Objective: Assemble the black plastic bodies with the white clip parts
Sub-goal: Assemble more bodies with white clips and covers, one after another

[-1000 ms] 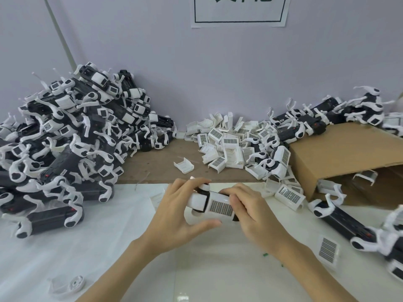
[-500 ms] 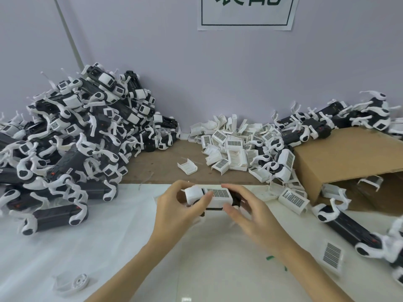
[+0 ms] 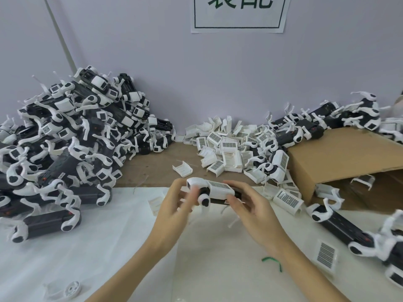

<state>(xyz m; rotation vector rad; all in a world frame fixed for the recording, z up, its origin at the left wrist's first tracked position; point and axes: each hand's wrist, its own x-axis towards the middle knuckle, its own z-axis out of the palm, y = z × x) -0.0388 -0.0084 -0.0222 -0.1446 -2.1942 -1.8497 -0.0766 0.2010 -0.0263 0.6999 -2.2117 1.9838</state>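
I hold one black plastic body (image 3: 218, 201) with a white clip part (image 3: 214, 187) seated on top of it, above the white sheet at the table's middle. My right hand (image 3: 250, 211) grips its right end. My left hand (image 3: 177, 205) is at its left end, blurred, fingers loosely curled around the white end piece. A heap of loose white clip parts (image 3: 226, 147) lies behind my hands. A large pile of assembled black-and-white units (image 3: 72, 144) fills the left side.
A flattened cardboard box (image 3: 340, 160) lies at the right, with more black bodies (image 3: 305, 127) behind it and others (image 3: 340, 225) in front. A single white clip (image 3: 182, 168) sits on the brown board. A green twist tie (image 3: 272, 261) and a round white piece (image 3: 69, 289) lie near me.
The held piece has been turned so a black round end faces me. My left hand has loosened and shifted along the left end; my view has tilted slightly.
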